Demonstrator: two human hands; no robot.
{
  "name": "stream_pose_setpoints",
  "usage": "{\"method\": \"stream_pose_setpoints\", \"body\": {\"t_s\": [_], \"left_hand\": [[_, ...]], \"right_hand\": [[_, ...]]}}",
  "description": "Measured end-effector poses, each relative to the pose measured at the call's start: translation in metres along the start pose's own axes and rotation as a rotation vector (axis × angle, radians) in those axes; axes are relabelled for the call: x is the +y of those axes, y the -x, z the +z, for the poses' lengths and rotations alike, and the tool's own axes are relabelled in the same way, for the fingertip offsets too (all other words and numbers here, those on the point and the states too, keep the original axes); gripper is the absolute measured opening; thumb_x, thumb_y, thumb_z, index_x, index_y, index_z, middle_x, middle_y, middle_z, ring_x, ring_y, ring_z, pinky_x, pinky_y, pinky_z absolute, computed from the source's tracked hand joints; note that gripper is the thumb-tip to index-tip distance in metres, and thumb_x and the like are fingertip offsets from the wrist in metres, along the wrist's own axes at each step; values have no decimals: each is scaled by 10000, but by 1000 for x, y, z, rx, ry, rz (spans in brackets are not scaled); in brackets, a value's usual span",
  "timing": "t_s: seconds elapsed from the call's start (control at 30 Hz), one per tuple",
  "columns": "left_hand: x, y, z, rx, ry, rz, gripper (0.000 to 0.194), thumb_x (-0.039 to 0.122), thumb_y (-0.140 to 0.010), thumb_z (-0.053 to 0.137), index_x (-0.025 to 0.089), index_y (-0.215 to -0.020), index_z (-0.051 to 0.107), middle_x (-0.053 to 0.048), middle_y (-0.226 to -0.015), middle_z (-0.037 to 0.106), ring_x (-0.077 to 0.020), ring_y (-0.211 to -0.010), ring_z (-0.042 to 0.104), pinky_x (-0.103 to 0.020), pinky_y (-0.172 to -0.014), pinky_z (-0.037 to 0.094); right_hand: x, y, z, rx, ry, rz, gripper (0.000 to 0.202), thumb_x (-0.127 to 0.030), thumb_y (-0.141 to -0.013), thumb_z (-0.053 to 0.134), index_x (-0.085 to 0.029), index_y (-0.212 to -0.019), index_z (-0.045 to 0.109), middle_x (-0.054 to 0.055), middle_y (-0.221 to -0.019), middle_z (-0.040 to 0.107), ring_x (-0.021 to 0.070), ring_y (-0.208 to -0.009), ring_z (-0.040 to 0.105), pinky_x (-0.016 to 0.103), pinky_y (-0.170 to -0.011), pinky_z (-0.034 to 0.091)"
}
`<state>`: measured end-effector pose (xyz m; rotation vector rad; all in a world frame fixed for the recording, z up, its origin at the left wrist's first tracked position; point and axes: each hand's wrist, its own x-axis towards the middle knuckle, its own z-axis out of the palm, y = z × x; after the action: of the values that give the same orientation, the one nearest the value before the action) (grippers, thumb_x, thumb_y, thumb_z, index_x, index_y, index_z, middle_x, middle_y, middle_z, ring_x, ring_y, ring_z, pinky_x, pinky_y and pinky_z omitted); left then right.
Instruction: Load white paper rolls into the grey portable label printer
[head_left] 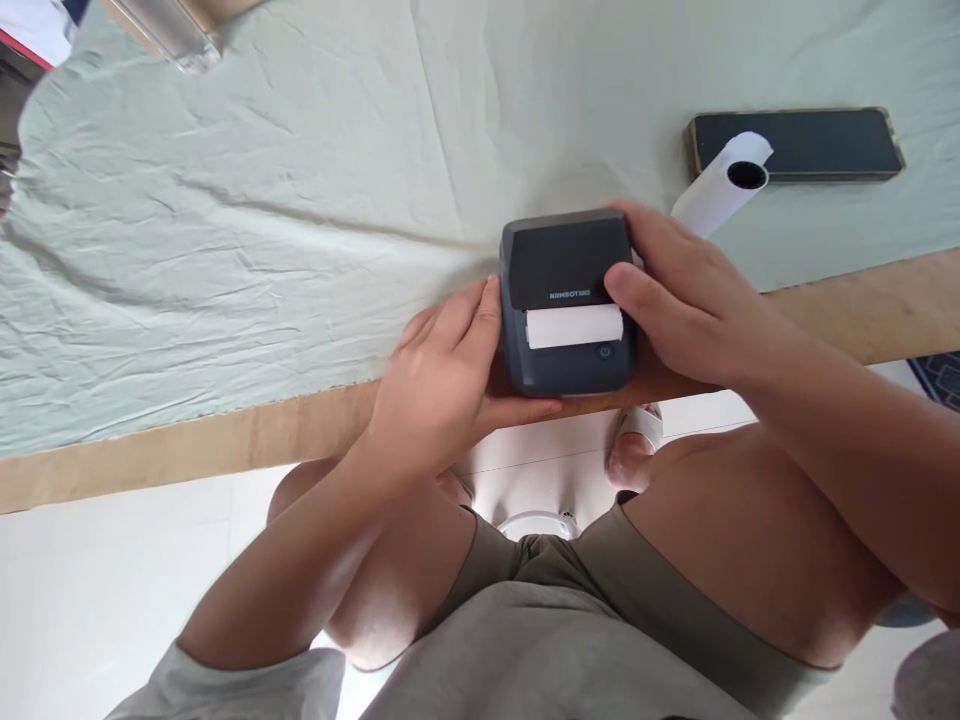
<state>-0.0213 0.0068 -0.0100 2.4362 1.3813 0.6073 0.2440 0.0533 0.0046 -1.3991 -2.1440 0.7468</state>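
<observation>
A dark label printer marked NIIMBOT sits at the front edge of the table, its lid down. White label paper sticks out of its slot, just above the power button. My left hand is closed against the printer's left side, its thumb along the near edge. On the other side, my right hand grips the printer, thumb on the lid and fingers around the far right corner. The printer's underside is hidden.
Beyond my right hand, a white paper roll with a black core overlaps a dark phone. A pale green cloth covers the wooden table. A clear plastic object lies at the far left.
</observation>
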Motion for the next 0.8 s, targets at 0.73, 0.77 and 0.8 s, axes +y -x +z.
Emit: {"method": "stream_pose_setpoints", "body": {"t_s": [0.73, 0.77, 0.8], "left_hand": [[-2, 4, 1, 22, -112, 12, 1050, 778, -909, 874, 137, -1661, 518, -235, -1614, 700, -423, -1494, 704, -565, -1252, 598], [-2, 3, 0, 32, -109, 23, 1000, 791, -934, 839, 140, -1635, 548, -233, -1595, 715, -418, -1478, 715, -567, -1242, 604], [-2, 2, -1, 36, -103, 29, 944, 804, -951, 809, 156, -1600, 585, -223, -1576, 730, -413, -1460, 728, -568, -1230, 612]], "right_hand": [[6, -15, 4, -113, -52, 129, 870, -820, -1030, 419, -275, -1707, 436, 133, -1429, 691, 342, -1279, 680, 604, -1159, 572], [5, -15, 3, -121, -54, 144, 888, -843, -1028, 396, -282, -1715, 431, 130, -1407, 697, 341, -1251, 689, 601, -1133, 585], [4, -15, 2, -121, -55, 161, 906, -874, -1019, 372, -291, -1709, 447, 127, -1398, 699, 345, -1240, 694, 600, -1110, 596]]}}
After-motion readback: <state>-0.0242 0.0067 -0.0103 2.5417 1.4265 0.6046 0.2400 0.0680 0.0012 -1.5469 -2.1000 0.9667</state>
